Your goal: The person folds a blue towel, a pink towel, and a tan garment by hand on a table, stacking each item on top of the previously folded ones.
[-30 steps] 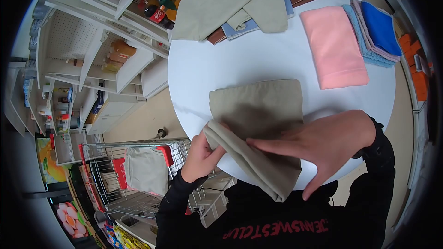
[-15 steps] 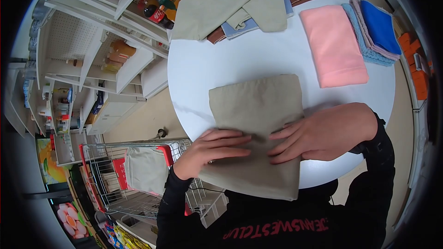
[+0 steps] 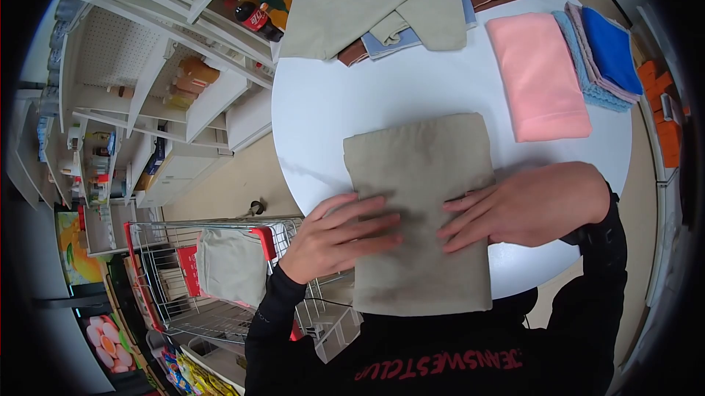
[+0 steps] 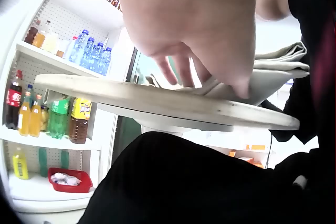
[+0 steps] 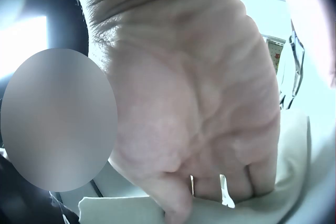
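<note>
A folded grey-beige cloth (image 3: 422,146) lies at the near edge of the round white table. My left hand (image 3: 332,238) rests on its left side with fingers spread across the fabric. From the other side, my right hand (image 3: 525,205) touches the cloth with its fingertips, palm down. In the left wrist view, stacked layers of the cloth (image 4: 281,66) show behind the left hand (image 4: 194,29). The right wrist view shows the palm of the right hand (image 5: 194,103) over the fabric (image 5: 294,150), its fingers extended.
A pink folded cloth (image 3: 540,76) and a small stack with a blue cloth (image 3: 611,43) sit at the right of the table (image 3: 316,117). Loosely piled fabrics (image 3: 367,6) lie at the back. A shopping cart (image 3: 161,308) and shelves (image 3: 121,58) stand at the left.
The near part of the cloth, lifted and gripped by the left hand earlier, now lies flat. Both hands have moved onto its top, and its near edge has straightened.
</note>
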Demonstrator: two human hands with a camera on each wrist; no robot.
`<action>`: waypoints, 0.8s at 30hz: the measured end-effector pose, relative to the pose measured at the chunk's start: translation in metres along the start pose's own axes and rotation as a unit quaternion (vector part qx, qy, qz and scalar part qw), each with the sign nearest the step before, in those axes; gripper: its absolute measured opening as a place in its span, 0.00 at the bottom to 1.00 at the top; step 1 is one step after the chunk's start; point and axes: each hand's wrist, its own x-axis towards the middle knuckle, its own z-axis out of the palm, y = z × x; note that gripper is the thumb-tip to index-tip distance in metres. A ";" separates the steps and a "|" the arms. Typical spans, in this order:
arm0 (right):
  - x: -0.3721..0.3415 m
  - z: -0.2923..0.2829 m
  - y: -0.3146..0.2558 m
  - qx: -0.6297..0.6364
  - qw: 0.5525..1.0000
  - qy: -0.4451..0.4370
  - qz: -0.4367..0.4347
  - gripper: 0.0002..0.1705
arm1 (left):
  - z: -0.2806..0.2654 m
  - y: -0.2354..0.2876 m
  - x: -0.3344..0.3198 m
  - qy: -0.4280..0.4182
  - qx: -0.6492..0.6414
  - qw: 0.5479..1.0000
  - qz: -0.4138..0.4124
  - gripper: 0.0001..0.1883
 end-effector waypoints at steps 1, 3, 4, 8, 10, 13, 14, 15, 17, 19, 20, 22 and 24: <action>-0.002 -0.005 0.001 0.032 0.999 0.012 0.017 0.29 | 0.001 -0.001 0.000 0.000 -0.028 1.000 0.007 0.30; -0.006 -0.015 0.003 0.094 0.993 0.038 0.052 0.27 | -0.005 -0.006 0.006 0.010 -0.059 0.998 -0.027 0.26; -0.008 -0.019 0.004 0.095 0.993 0.038 0.053 0.27 | -0.009 -0.008 0.009 0.018 -0.091 0.994 -0.061 0.23; -0.015 -0.026 0.007 0.070 0.940 0.135 0.306 0.21 | -0.006 -0.005 0.007 0.034 -0.314 0.897 -0.309 0.14; -0.016 -0.020 0.006 0.190 0.931 0.220 0.222 0.17 | -0.005 -0.005 0.011 0.034 -0.399 0.823 -0.403 0.12; -0.004 -0.025 -0.003 0.197 0.914 0.259 0.242 0.16 | -0.004 0.002 0.021 0.073 -0.339 0.860 -0.375 0.13; 0.003 -0.030 -0.010 0.145 0.904 0.260 0.307 0.17 | -0.002 0.001 0.022 0.071 -0.338 0.861 -0.374 0.13; 0.006 -0.031 -0.013 0.091 0.888 0.257 0.371 0.17 | 0.002 0.000 0.021 0.088 -0.353 0.852 -0.376 0.13; -0.001 -0.030 -0.010 0.102 0.883 0.245 0.386 0.18 | 0.008 -0.003 0.017 0.123 -0.381 0.832 -0.383 0.13; -0.007 -0.031 -0.005 0.116 0.875 0.218 0.416 0.19 | 0.009 -0.005 0.015 0.124 -0.388 0.827 -0.387 0.13; -0.007 -0.030 -0.005 0.116 0.875 0.218 0.416 0.19 | 0.009 -0.005 0.014 0.125 -0.397 0.821 -0.391 0.13; -0.007 -0.024 -0.003 0.126 0.883 0.270 0.362 0.17 | 0.007 -0.005 0.015 0.124 -0.406 0.817 -0.391 0.13; -0.003 -0.017 -0.001 0.133 0.883 0.299 0.336 0.16 | -0.002 0.000 0.020 0.099 -0.368 0.836 -0.394 0.12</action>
